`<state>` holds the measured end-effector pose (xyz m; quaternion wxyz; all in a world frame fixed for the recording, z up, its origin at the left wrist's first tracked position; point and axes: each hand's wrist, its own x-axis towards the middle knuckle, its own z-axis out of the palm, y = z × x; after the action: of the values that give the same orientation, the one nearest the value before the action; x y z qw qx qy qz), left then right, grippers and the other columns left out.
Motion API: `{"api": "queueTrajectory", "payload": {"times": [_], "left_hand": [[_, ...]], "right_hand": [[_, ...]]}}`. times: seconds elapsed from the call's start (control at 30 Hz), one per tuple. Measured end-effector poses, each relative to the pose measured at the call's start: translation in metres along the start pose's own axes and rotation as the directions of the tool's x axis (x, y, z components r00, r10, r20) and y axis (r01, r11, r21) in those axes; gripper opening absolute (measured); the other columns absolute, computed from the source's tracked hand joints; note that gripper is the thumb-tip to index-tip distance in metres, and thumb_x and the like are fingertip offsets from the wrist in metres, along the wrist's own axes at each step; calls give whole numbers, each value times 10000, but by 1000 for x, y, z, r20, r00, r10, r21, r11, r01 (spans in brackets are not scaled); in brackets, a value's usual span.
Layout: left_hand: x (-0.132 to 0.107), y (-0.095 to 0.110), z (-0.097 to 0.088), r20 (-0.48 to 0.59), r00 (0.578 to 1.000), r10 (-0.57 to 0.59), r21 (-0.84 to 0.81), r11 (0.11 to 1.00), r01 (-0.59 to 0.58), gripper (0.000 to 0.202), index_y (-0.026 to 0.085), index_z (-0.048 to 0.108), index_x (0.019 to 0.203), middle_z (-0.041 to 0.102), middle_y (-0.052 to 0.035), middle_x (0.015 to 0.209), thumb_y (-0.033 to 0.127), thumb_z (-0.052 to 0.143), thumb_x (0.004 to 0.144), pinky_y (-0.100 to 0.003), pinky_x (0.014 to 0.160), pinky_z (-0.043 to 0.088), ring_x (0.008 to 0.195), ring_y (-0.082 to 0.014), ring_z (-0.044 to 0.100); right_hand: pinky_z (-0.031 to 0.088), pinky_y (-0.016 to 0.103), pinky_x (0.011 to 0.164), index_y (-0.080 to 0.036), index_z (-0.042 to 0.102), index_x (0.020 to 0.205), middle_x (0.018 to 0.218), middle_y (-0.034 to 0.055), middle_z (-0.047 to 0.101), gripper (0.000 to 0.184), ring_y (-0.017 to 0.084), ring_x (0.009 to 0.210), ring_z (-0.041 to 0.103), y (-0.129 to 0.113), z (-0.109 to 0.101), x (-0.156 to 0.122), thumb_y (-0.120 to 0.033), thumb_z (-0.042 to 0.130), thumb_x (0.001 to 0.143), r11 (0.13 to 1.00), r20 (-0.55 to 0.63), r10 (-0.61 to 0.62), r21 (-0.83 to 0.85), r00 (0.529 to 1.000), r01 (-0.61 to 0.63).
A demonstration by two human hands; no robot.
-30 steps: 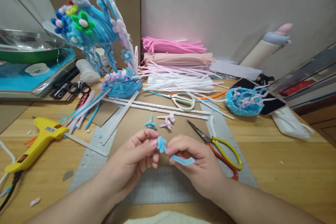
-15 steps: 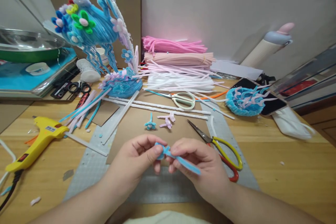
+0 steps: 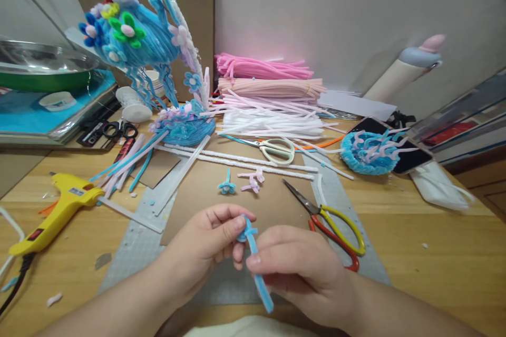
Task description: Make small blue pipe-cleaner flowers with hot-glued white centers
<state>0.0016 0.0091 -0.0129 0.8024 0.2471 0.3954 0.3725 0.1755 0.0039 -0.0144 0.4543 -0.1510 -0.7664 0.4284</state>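
Observation:
A blue pipe cleaner [image 3: 253, 245], looped at its upper end, is held between both hands above the cardboard sheet. My left hand [image 3: 215, 234] pinches the loops between thumb and fingertips. Lower down, my right hand [image 3: 296, 263] grips the straight tail, whose free end points down toward me. Just beyond the hands lie a small blue pipe-cleaner flower [image 3: 226, 187] with a stem and small lilac pipe-cleaner pieces [image 3: 253, 180]. Red-and-yellow-handled scissors [image 3: 332, 221] rest open to the right of my right hand.
A yellow glue gun [image 3: 55, 210] lies at left. Behind the cardboard [image 3: 197, 189] are white-handled scissors [image 3: 276, 151] and stacked pipe-cleaner bundles [image 3: 272, 87]. A tall blue flowered ornament [image 3: 146, 37] stands back left; a blue-and-lilac fuzzy piece [image 3: 367, 152] sits at right on a phone.
The pipe cleaner's tail has swung from pointing right to pointing down toward me. My right hand has moved slightly lower along it, while my left hand keeps its pinch on the loops.

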Motion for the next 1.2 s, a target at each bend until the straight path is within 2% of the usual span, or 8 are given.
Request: {"api": "queueTrajectory", "payload": {"times": [0.3,0.43,0.5,0.57,0.77,0.93,1.1,1.2], "left_hand": [[-1,1,-3,60,997,40,-85,996,-35,199,152,652,849,705,-41,808,216,770,702,-184,621,514,625,-80,619],[-1,2,-2,37,998,51,-56,997,-48,205,142,636,792,659,7,685,220,787,678,-152,545,481,539,-55,582],[0,2,-1,-5,997,80,9,997,-80,244,140,632,778,647,14,640,241,810,644,-155,531,473,530,-65,586],[0,1,-1,-41,992,120,79,990,-117,276,142,631,765,642,20,620,265,827,615,-167,534,477,524,-76,592],[0,1,-2,-60,984,166,119,980,-158,264,164,633,792,652,22,658,277,812,634,-202,585,504,582,-99,619],[0,0,-3,-64,982,176,122,978,-167,241,172,636,812,662,13,683,275,793,660,-240,609,528,612,-121,631],[1,-2,-3,-90,963,254,215,949,-230,166,184,675,788,656,12,676,218,782,665,-222,595,517,610,-116,613],[-1,-1,-3,-79,931,357,348,885,-310,132,210,703,782,660,1,759,177,766,671,-226,633,506,699,-134,604]], "right_hand": [[532,233,733,-136,655,1051,839,103,677,234,140,783,642,0,-2,-4,-87,611,827,997,-22,-40,-60,999,39],[525,246,660,-221,705,983,726,35,674,199,131,681,628,0,3,-5,-134,640,816,958,-130,207,230,970,-174],[504,225,553,-233,732,847,690,10,637,73,108,581,594,2,5,-4,-228,690,787,822,-173,425,484,888,-299],[455,192,465,-205,729,741,692,1,610,119,74,505,547,6,6,-2,-319,754,717,656,-143,578,667,803,-353],[424,148,428,-169,686,776,569,-21,631,263,55,427,561,13,8,-2,-378,793,657,246,161,689,865,707,-437],[438,145,433,-152,648,763,615,-1,666,274,77,476,619,11,8,-2,-357,796,659,288,121,722,843,681,-455],[314,145,364,-147,622,730,556,-54,530,277,36,393,476,10,5,-1,-390,753,703,376,134,707,760,694,-530],[240,165,380,-147,584,693,608,-51,481,243,26,419,391,8,3,2,-338,733,719,410,118,737,704,665,-579]]}}
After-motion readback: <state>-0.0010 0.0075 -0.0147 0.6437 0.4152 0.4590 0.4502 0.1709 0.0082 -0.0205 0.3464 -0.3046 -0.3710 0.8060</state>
